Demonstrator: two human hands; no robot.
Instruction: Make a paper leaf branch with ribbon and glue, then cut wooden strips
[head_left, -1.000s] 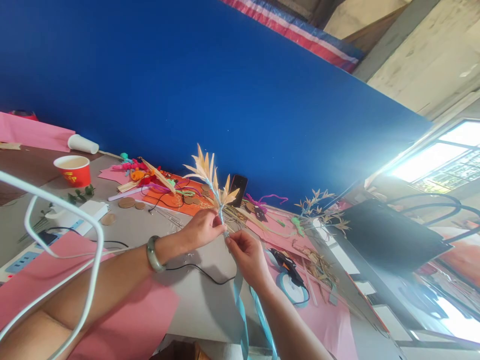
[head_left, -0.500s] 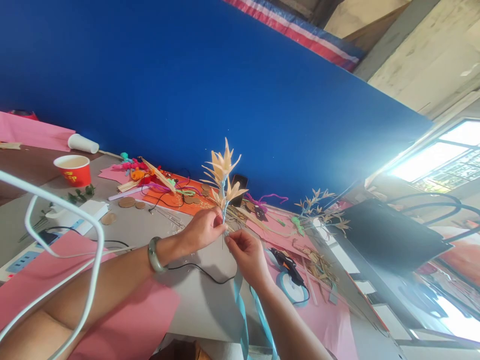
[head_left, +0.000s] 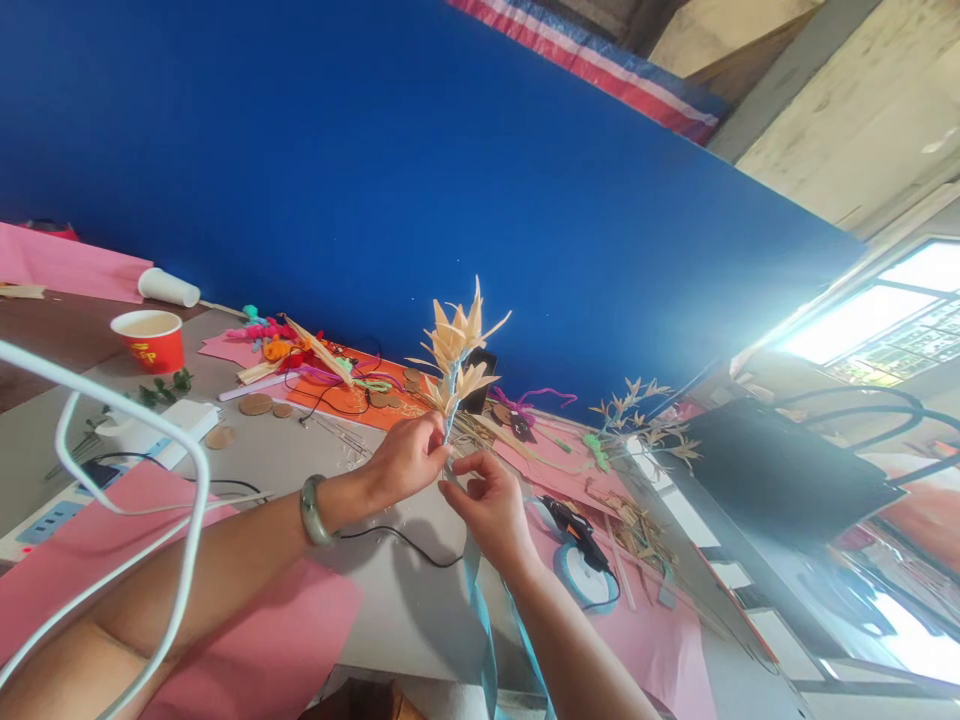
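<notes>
My left hand (head_left: 409, 455), with a jade-coloured bangle (head_left: 315, 510) on the wrist, pinches the stem of an artificial flower stalk (head_left: 457, 345). Pale, pointed petals sit in tiers along this stalk, and light blue wrapping shows on its stem. Just below, at the stem's lower end, are the curled thumb and forefinger of my right hand (head_left: 487, 500), closed on a light blue ribbon (head_left: 480, 620). That ribbon hangs in two lengths past the table's front edge. Part of it is hidden behind the right hand and forearm.
A white cable (head_left: 199, 500) loops across the left foreground. Behind it stands a red paper cup (head_left: 150, 342). On the right lie a ribbon spool (head_left: 585, 578) and a black glue gun (head_left: 577, 530). Another flower stalk (head_left: 634, 405) is farther back, before a dark bag (head_left: 780, 470).
The flower stalk's top has tilted to the right and turned slightly. My right hand has shifted a little up and left, its forefinger now lifted across the stem.
</notes>
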